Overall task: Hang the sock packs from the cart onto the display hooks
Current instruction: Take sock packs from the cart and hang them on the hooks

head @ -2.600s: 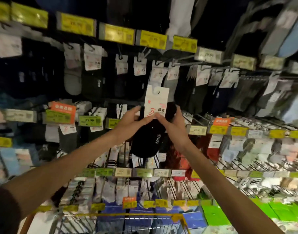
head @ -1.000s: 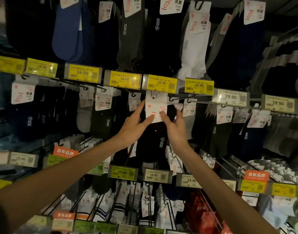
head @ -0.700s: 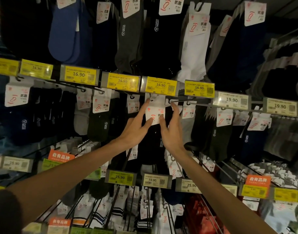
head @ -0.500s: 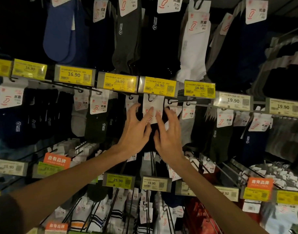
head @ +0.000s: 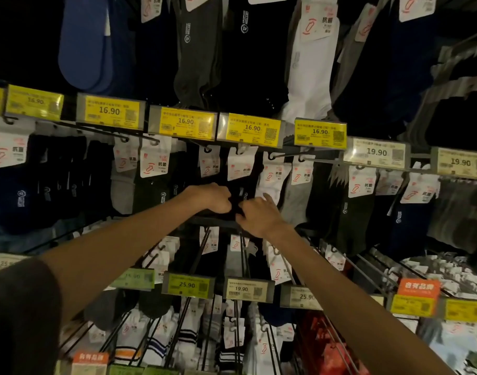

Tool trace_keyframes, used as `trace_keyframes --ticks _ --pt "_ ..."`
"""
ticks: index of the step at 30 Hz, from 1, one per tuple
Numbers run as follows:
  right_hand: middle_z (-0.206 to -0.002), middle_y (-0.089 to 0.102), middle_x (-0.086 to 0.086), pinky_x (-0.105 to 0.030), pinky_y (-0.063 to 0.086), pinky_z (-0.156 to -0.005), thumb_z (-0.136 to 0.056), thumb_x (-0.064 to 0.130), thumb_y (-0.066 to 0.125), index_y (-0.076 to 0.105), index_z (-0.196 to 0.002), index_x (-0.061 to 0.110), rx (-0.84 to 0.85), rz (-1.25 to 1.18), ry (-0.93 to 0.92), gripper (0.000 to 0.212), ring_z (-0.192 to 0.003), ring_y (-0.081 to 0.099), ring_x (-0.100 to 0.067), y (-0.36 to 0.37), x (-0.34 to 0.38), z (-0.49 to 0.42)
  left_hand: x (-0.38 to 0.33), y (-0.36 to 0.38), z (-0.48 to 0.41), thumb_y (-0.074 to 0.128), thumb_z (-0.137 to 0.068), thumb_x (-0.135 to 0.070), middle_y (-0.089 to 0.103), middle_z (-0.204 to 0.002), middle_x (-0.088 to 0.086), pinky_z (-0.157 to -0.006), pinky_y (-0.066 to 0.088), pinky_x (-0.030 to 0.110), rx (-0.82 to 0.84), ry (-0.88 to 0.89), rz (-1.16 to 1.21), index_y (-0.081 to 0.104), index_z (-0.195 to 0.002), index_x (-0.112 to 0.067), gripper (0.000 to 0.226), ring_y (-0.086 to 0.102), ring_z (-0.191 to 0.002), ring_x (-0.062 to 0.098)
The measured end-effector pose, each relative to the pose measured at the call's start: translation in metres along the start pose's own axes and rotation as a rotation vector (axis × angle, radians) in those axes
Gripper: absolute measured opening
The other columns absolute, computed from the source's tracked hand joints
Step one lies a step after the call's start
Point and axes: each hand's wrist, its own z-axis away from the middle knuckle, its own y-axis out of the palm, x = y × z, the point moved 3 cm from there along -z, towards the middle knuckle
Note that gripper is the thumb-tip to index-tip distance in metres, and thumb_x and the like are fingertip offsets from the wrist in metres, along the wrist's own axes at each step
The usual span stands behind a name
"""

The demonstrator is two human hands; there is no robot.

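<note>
Sock pack (head: pixel 241 163) now hangs directly below the yellow price tag (head: pixel 252 129) — left hand (head: pixel 210 197) and right hand (head: pixel 259 215) have dropped lower, curled fingers pinching its black sock; pack apparently hung — straightening remains.

Black sock pack (head: pixel 241 169) (yellow price tags (head: pixel 252 129))

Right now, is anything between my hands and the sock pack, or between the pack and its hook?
Nothing visible. The sock pack hangs by its white header on the hook under a yellow 16.90 tag; the left hand and right hand both appear to hold its black lower part. Neighbouring packs hang beside it, not in front.
</note>
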Motion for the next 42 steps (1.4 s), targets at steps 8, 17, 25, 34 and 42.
trace_keyframes --ticks 8,17,25,34,42 --pt "-0.126 0.051 -0.019 -0.043 0.039 -0.100 -0.085 0.016 0.049 0.054 -0.130 0.004 -0.726 -0.057 -0.099 0.047 -0.118 0.046 -0.034 -0.006 0.006 0.014 0.000 0.003 0.004 0.049 -0.097 -0.022 0.056 -0.127 0.015 -0.084 0.049 0.039 -0.520 0.163 0.103 0.045 -0.140 -0.015 0.044 0.056 -0.113 0.035" --pt "-0.158 0.020 -0.022 -0.056 0.022 -0.116 -0.094 0.039 0.048 0.029 -0.151 0.009 -0.416 0.028 -0.025 0.067 -0.146 0.018 -0.042 0.002 -0.005 -0.049 0.014 -0.002 -0.040 0.053 -0.088 -0.011 0.043 -0.144 0.018 -0.101 0.046 0.048 -0.528 0.206 0.133 0.019 -0.156 -0.015 0.075 0.047 -0.128 0.037" --pt "-0.162 -0.016 -0.011 -0.056 0.005 -0.119 -0.096 0.045 0.048 0.001 -0.157 0.022 -0.064 0.036 0.013 0.080 -0.149 -0.014 -0.032 0.026 -0.030 -0.105 0.027 -0.007 -0.105 0.048 -0.095 -0.020 0.018 -0.163 0.010 -0.115 0.032 0.045 -0.189 0.034 0.017 -0.001 -0.157 -0.020 0.080 0.025 -0.146 0.033" --pt "-0.156 -0.035 -0.006 -0.051 -0.003 -0.121 -0.097 0.041 0.052 -0.017 -0.154 0.026 0.200 0.100 0.045 0.090 -0.146 -0.025 -0.030 0.020 -0.040 -0.119 0.018 0.002 -0.108 0.045 -0.100 -0.026 0.009 -0.164 0.010 -0.121 0.020 0.040 -0.146 0.011 0.006 -0.008 -0.157 -0.020 0.078 0.013 -0.150 0.029" --pt "-0.157 0.018 -0.022 -0.051 0.011 -0.120 -0.094 0.031 0.054 0.036 -0.148 0.006 -0.058 -0.152 -0.122 0.062 -0.147 0.009 -0.040 0.021 0.006 -0.007 -0.002 0.039 -0.007 0.052 -0.091 -0.011 0.066 -0.109 0.015 -0.083 0.057 0.043 -0.323 0.234 0.207 0.055 -0.132 -0.013 0.041 0.065 -0.093 0.026"
